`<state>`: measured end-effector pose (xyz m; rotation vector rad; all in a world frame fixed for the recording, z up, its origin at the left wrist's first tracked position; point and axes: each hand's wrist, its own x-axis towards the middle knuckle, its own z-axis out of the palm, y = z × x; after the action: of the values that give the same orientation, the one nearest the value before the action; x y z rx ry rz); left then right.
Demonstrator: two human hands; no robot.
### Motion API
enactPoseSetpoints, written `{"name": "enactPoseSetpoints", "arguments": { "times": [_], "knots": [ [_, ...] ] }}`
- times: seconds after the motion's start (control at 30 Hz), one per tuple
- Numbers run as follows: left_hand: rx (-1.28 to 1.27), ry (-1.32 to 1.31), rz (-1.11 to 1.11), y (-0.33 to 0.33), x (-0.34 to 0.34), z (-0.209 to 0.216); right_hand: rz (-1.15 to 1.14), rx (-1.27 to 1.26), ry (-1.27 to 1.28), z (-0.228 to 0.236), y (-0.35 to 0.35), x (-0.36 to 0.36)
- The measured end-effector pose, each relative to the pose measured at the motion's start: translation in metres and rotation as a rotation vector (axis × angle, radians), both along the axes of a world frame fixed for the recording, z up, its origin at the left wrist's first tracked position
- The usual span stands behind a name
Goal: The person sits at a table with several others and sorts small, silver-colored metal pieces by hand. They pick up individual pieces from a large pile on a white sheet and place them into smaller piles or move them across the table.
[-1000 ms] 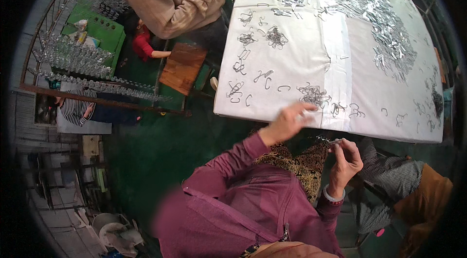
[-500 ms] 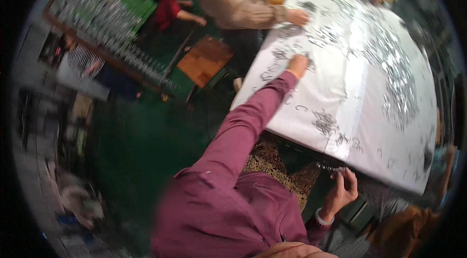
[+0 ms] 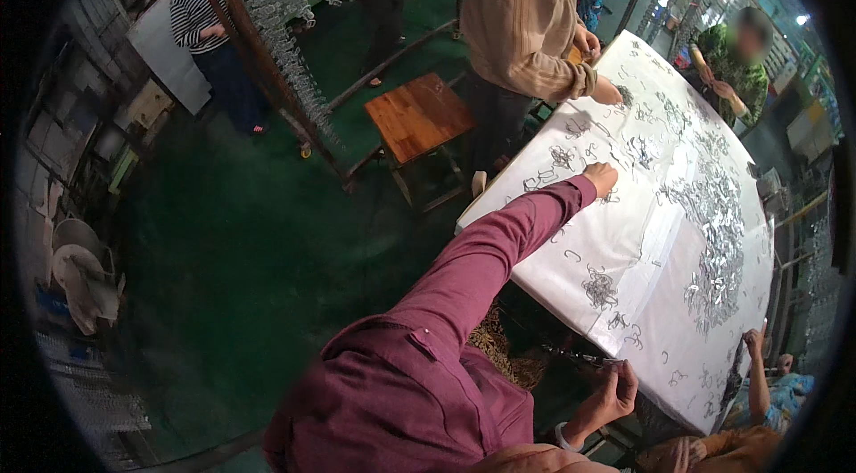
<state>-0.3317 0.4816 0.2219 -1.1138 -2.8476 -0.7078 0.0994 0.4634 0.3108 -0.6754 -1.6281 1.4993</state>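
My left arm, in a maroon sleeve, stretches over the white-covered table. My left hand is closed, knuckles up, at a small cluster of dark wire hooks; anything inside its fingers is hidden. Low at the table's near edge, my right hand pinches a string of small metal pieces, which trails off to the left of the fingertips. A tangled pile of wire hooks lies between my two hands. Farther right, many shiny flat metal pieces are spread over the cloth.
A co-worker in a tan jacket reaches onto the table's far left. Another person stands at the far side, and a person's raised arm is at the right. A wooden stool and a rack of hanging metal pieces stand left.
The view has shifted, so the table sits lower and more of the room shows beyond it. My left hand stays among the hooks; my right hand keeps its pinch.
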Motion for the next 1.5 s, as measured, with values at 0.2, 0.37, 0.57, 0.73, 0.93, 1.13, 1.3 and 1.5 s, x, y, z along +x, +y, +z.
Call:
{"name": "enactPoseSetpoints", "arguments": {
  "times": [0.2, 0.37, 0.57, 0.73, 0.93, 1.13, 1.3, 1.5],
  "knots": [
    [-0.089, 0.18, 0.057, -0.008, -0.012, -0.001, 0.019, 0.009, -0.005, 0.009, -0.014, -0.001],
    [-0.022, -0.004, -0.058, -0.012, -0.013, 0.011, 0.03, 0.028, -0.038, 0.008, -0.01, 0.007],
    [0.386, -0.182, -0.171, -0.034, 0.026, 0.025, 0.057, -0.033, 0.0, 0.016, -0.02, 0.002],
    [0.629, -0.689, -0.573, -0.056, 0.15, 0.059, 0.067, -0.118, -0.003, -0.001, -0.016, 0.004],
    [0.601, -0.846, -0.8, -0.111, 0.271, 0.109, 0.02, -0.173, -0.004, -0.011, -0.008, -0.001],
    [0.628, -0.593, -0.784, -0.098, 0.28, 0.097, -0.001, -0.165, 0.055, -0.013, -0.001, -0.002],
    [0.614, -0.654, -0.755, -0.095, 0.282, 0.097, -0.031, 0.011, 0.02, -0.015, -0.002, -0.001],
    [0.586, -0.672, -0.744, -0.09, 0.283, 0.087, -0.035, 0.089, -0.04, -0.013, 0.001, 0.0]
  ]
}}
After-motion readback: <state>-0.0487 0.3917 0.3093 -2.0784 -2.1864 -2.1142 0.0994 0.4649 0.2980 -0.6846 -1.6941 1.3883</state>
